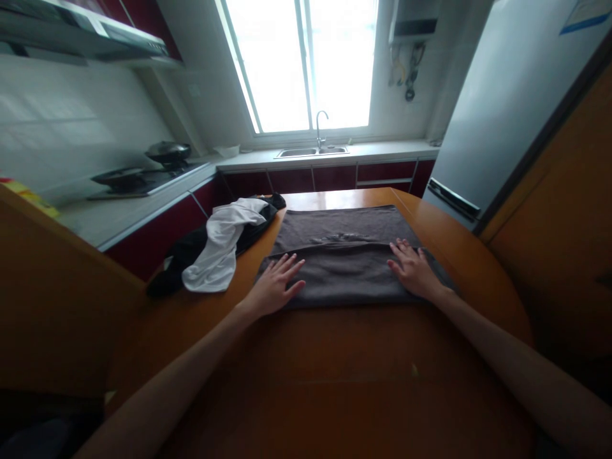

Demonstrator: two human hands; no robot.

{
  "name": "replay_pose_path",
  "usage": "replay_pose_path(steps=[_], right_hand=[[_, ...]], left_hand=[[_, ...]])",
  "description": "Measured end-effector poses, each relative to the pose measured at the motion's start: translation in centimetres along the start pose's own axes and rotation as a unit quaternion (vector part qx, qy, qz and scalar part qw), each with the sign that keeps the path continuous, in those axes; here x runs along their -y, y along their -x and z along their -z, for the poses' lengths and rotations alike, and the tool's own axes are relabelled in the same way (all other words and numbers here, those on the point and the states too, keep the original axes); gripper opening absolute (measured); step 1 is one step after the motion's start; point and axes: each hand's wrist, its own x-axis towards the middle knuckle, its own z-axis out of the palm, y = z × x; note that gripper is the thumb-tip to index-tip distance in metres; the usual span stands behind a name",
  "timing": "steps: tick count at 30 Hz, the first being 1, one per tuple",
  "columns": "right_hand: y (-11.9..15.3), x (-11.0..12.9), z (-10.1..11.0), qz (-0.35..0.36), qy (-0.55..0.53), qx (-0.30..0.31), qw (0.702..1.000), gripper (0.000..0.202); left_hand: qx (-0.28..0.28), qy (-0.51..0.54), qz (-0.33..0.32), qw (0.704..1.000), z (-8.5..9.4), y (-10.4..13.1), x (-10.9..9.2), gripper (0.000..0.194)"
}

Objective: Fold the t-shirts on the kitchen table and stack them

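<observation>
A dark grey garment (349, 277), perhaps a T-shirt, lies on the wooden table (335, 370) with its near part folded over toward the window. Some dark print shows on the far layer, just beyond the folded edge. My left hand (275, 285) rests flat on the left end of the folded part, fingers spread. On the right end, my right hand (415, 271) lies palm down with its fingers apart. Neither hand grips the cloth.
To the left, a white garment (217, 245) lies heaped over black clothing (186, 252) at the table's edge. Beyond are a counter with a sink (313, 152) and a stove with pans (167, 152). A fridge (516, 95) stands at the right.
</observation>
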Motion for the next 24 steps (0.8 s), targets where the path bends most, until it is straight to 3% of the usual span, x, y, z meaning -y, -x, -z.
replay_pose_path(steps=[3,6,8,10,13,16,24], right_hand=[[0.2,0.3,-0.4,-0.006,-0.001,0.046,0.999,0.060],[0.6,1.6,0.5,0.017,-0.021,-0.004,1.000,0.059],[1.2,3.1,1.4,0.074,-0.052,-0.018,0.996,0.060],[1.9,4.8,2.0,0.158,-0.077,0.015,0.984,0.061],[3.0,6.5,2.2,0.260,-0.084,0.113,0.955,0.063],[3.5,6.9,2.3,0.276,-0.082,0.162,0.944,0.066],[3.7,6.4,2.7,0.313,-0.087,0.184,0.927,0.066]], left_hand=[[0.053,0.002,0.003,0.999,-0.7,0.1,-0.7,0.066],[0.017,0.014,-0.018,1.000,-0.1,0.1,-1.6,0.064],[0.008,0.032,-0.065,0.997,0.5,0.3,-2.8,0.060],[0.042,0.049,-0.130,0.989,1.0,0.5,-4.0,0.058],[0.117,0.056,-0.192,0.973,1.0,1.0,-5.3,0.058],[0.147,0.059,-0.196,0.968,0.9,1.3,-5.6,0.061],[0.137,0.055,-0.209,0.967,1.1,1.4,-5.7,0.064]])
